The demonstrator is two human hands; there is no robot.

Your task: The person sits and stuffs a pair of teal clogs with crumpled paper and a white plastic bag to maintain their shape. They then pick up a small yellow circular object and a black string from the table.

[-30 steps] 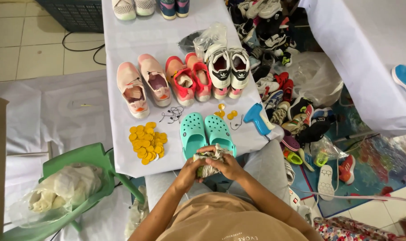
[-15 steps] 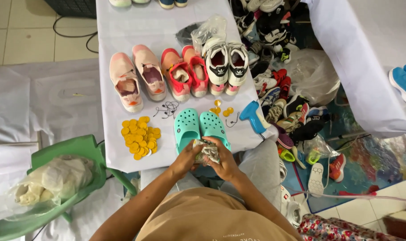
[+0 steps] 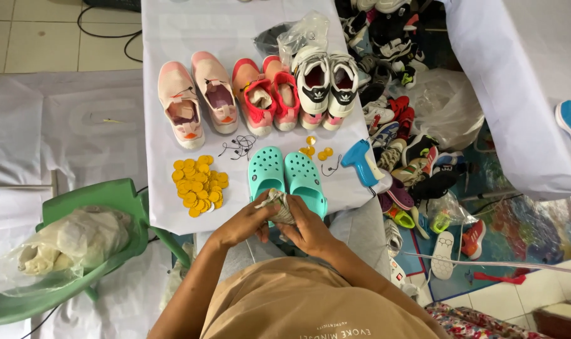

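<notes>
two hands [image 3: 279, 223], one crumpled wad [image 3: 278, 206]

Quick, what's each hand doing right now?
Left hand: closed on the crumpled wad.
Right hand: closed on the same wad.

Both hands together at the near edge of the white-covered desk [image 3: 172, 19]: left hand [image 3: 245, 223] and right hand [image 3: 307, 229] closed around a crumpled wad of paper [image 3: 278, 206], fingers [image 3: 265, 202] pinching its top. Just beyond, a pair of teal clogs [image 3: 287, 179]; to their left a heap of yellow round tags [image 3: 197, 188]. Farther back, pink sneakers [image 3: 197, 100], red sneakers [image 3: 266, 94], white sneakers [image 3: 326, 85]. Blue tagging gun [image 3: 365, 162] at desk's right edge; green plastic chair [image 3: 97, 201] at left.
</notes>
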